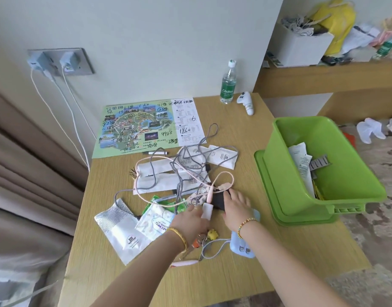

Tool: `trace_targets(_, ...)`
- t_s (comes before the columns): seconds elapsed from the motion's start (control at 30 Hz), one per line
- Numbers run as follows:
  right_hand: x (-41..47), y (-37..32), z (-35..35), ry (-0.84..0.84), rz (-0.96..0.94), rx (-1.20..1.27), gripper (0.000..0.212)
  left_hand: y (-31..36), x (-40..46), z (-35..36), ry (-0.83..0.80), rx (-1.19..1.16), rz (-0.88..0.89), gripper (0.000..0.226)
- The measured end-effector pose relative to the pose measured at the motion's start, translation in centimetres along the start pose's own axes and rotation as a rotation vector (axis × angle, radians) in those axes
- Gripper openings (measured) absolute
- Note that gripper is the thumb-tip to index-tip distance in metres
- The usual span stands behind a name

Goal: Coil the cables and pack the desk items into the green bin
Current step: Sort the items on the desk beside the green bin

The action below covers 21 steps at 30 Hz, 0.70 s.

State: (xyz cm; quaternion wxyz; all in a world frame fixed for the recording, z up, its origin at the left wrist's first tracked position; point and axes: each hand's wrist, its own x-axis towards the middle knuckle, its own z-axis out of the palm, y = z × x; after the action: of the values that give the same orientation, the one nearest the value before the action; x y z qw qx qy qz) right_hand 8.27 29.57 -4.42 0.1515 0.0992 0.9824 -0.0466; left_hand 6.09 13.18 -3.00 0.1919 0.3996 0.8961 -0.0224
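Left hand (194, 218) pinches a small white plug (207, 211) at the near edge of the clutter. Right hand (236, 206) lies flat, fingers straight, on a black pouch (219, 201) just beside it. The pink cable (181, 171) and grey cable (179, 173) lie uncoiled and crossed over white packets (159, 173) mid-tabletop (246, 273). The green bin (345, 187) stands at the right, overhanging the tabletop edge, with papers inside.

Risk, as judged: pulling the plug could drag the tangled loops, sweeping packets or the pen (156, 153) off; loading the overhanging bin could tip it.
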Motion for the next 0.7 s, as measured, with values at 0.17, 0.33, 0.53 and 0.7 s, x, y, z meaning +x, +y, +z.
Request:
trace_targets(0.17, 3.2, 0.6, -0.5, -0.003, -0.035, -0.007, 0.065, -1.2, 2.6, -0.2, 0.053, -0.075, 0.020, 0.020)
trace_targets(0.33, 4.9, 0.5, -0.4, -0.004, -0.063, -0.067, 0.065, -2.2, 2.6, 0.5, 0.060, -0.299, 0.107, 0.028)
trace_targets(0.53, 4.8, 0.6, 0.0, 0.070, -0.130, 0.013, 0.061, -1.5, 1.7, 1.5, 0.099, -0.254, 0.082, 0.024)
trace_targets(0.7, 2.8, 0.8, 0.4, 0.174, -0.045, 0.151, 0.067, -0.1, 0.9, 2.7, 0.254, -0.213, 0.025, 0.013)
